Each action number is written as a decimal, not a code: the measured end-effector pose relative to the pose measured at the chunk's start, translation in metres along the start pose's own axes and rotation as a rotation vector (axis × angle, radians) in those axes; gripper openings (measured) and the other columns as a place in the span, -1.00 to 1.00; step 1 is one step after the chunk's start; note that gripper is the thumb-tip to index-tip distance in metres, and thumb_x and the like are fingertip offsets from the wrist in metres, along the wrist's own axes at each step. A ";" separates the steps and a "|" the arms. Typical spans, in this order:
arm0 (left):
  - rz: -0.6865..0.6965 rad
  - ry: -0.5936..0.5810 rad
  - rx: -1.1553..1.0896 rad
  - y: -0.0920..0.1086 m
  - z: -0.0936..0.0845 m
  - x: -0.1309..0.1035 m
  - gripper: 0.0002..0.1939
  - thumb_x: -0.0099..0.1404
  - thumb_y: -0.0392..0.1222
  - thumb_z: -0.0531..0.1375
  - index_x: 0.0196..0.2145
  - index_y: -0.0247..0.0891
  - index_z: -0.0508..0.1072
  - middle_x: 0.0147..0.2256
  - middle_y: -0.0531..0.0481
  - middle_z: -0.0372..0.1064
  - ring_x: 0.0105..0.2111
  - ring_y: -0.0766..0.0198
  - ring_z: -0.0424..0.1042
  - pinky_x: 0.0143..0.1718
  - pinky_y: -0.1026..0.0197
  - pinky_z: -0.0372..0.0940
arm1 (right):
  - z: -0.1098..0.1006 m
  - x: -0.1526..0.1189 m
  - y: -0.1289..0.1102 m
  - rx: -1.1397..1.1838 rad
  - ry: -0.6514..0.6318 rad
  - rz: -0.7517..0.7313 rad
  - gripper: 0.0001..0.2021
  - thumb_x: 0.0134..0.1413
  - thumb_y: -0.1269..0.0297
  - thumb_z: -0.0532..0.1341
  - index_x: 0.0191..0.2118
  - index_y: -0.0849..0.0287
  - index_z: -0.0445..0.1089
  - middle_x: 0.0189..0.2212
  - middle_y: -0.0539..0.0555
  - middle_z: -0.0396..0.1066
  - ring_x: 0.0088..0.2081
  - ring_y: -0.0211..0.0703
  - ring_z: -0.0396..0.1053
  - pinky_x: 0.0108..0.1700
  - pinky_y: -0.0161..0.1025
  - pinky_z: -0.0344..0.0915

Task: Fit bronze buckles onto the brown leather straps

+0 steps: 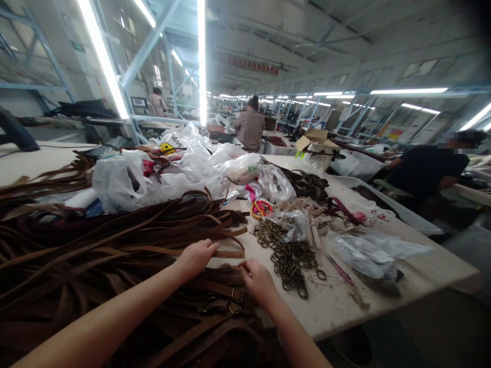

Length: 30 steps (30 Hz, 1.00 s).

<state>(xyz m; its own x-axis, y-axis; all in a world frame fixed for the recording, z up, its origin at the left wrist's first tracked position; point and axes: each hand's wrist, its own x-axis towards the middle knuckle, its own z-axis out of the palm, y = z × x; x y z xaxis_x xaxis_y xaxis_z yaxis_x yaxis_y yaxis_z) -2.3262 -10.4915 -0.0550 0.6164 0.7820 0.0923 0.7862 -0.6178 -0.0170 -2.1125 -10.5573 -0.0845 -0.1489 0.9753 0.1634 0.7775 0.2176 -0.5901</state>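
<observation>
Brown straps [115, 271] lie heaped on the tabletop [326, 309]. Left hand [199, 255], fingers curled, meets one strap [233, 254] near its end; right hand [259, 281], fingertips nearly together, sits beside it (both grips undetermined). Apparent step: handling that strap; next move calls for a firm pinch.

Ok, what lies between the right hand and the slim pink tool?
In the head view, a heap of dark metal rings lies between the right hand and the slim pink tool, with tabletop showing on either side.
</observation>
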 end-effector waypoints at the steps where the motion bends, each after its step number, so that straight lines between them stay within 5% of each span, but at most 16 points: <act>1: -0.017 -0.038 -0.050 0.006 -0.002 -0.002 -0.75 0.27 -0.20 -0.03 -0.13 -0.17 0.32 -0.33 -0.04 0.32 -0.35 0.20 0.32 -0.39 0.24 0.13 | -0.006 0.001 0.009 -0.117 0.044 0.057 -0.80 0.10 0.33 -0.01 -0.28 0.15 0.35 -0.32 0.06 0.38 -0.26 -0.21 0.32 -0.21 -0.32 0.17; 5: -0.033 -0.131 -0.184 0.024 -0.009 -0.007 -0.50 0.20 0.23 -0.10 -0.37 -0.23 0.39 -0.39 -0.05 0.34 -0.39 0.15 0.33 -0.42 0.23 0.12 | -0.027 0.011 0.042 -0.642 0.102 0.257 -0.82 0.07 0.38 0.01 -0.35 0.23 0.36 -0.35 0.16 0.38 -0.31 -0.07 0.35 -0.33 -0.22 0.15; 10: -0.068 -0.134 -0.344 0.025 -0.015 -0.008 -0.60 0.24 0.10 -0.07 -0.41 -0.22 0.40 -0.38 -0.04 0.33 -0.37 0.19 0.32 -0.40 0.25 0.10 | -0.033 0.024 0.056 -0.737 0.037 0.257 -0.73 -0.01 0.58 -0.04 -0.43 0.32 0.40 -0.43 0.25 0.40 -0.36 -0.02 0.37 -0.39 -0.19 0.12; 13: -0.130 -0.133 -0.549 0.020 -0.019 -0.008 -0.69 0.21 0.02 -0.01 -0.41 -0.23 0.39 -0.42 0.01 0.34 -0.40 0.26 0.30 -0.40 0.28 0.08 | -0.034 0.023 0.047 -0.736 0.021 0.209 -0.77 0.00 0.54 -0.01 -0.42 0.30 0.38 -0.42 0.23 0.39 -0.35 -0.04 0.36 -0.38 -0.20 0.11; 19: -0.380 -0.005 -0.932 0.017 -0.035 -0.007 -0.74 0.14 -0.03 0.03 -0.41 -0.30 0.33 -0.54 0.08 0.29 -0.53 0.36 0.20 -0.47 0.31 0.08 | -0.027 0.012 -0.015 -0.374 0.205 -0.131 -0.89 0.07 0.35 0.04 -0.36 0.18 0.29 -0.40 0.08 0.32 -0.32 -0.15 0.26 -0.26 -0.24 0.11; 25: -0.464 -0.149 -1.414 0.015 -0.051 -0.019 -0.68 0.05 0.02 0.14 -0.39 -0.33 0.31 -0.47 0.04 0.34 -0.58 0.45 0.15 -0.53 0.36 0.06 | -0.007 0.003 -0.059 -0.200 0.227 -0.452 -0.83 0.12 0.36 -0.01 -0.31 0.15 0.31 -0.37 0.09 0.35 -0.32 -0.14 0.24 -0.26 -0.20 0.11; 27: -0.493 -0.162 -1.433 0.015 -0.054 -0.023 -0.68 -0.02 -0.04 0.20 -0.38 -0.34 0.33 -0.48 0.05 0.33 -0.57 0.45 0.16 -0.53 0.36 0.07 | 0.000 0.003 -0.062 -0.108 0.194 -0.438 -0.82 0.12 0.34 -0.02 -0.29 0.14 0.31 -0.33 0.11 0.36 -0.28 -0.11 0.25 -0.22 -0.17 0.13; 30: -0.547 -0.088 -1.420 0.018 -0.055 -0.025 -0.70 -0.07 -0.12 0.23 -0.38 -0.35 0.35 -0.50 0.06 0.32 -0.55 0.43 0.20 -0.51 0.34 0.10 | 0.010 0.003 -0.064 0.299 0.180 -0.150 -0.80 0.10 0.24 0.01 -0.19 0.16 0.25 -0.31 0.13 0.36 -0.27 -0.11 0.29 -0.21 -0.17 0.20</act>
<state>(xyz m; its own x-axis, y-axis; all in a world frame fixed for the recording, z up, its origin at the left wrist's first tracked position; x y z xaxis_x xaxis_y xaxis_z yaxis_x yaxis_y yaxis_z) -2.3301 -10.5269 -0.0030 0.3141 0.9045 -0.2885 0.2513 0.2139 0.9440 -2.1690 -10.5675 -0.0537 -0.1171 0.9150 0.3862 0.5386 0.3852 -0.7494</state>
